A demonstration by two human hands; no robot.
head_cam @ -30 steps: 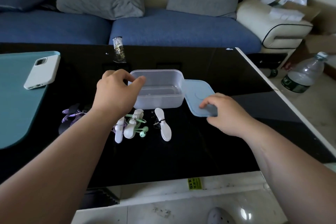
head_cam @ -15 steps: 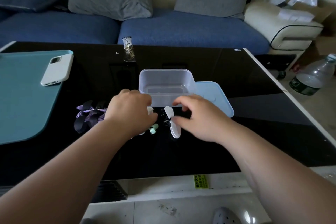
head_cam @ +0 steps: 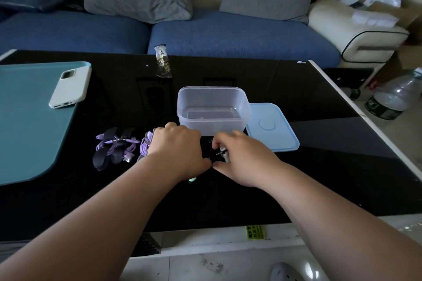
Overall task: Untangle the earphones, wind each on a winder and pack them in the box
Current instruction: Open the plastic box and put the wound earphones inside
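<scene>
Hands are close together, almost touching, low over the glossy black counter [head_cam: 296, 178], just in front of the clear plastic box [head_cam: 212, 124]. The box stands open and looks nearly empty, and its pale blue lid [head_cam: 274, 130] lies flat beside it on the right. The right hand [head_cam: 242, 159] pinches the white plastic winder with black cable [head_cam: 223, 151] between thumb and fingers. The left hand [head_cam: 175, 148] lies curled over another bundle. A purple cable [head_cam: 146, 145] shows at its edge and a mint green earbud [head_cam: 191, 179] shows under the wrist, but we cannot tell whether it grips them. We judge these bundles to be very light, the winder stiff and the cable soft and springy. It is therefore better to take the winder by its body and not by a loose loop, which may unwind or catch. To the left lie purple earphones on dark winders [head_cam: 114, 147]. A white phone [head_cam: 70, 89] on a teal mat [head_cam: 29, 121] and a snack wrapper [head_cam: 162, 61] are well apart from the hands. Only the box wall stands near them.
</scene>
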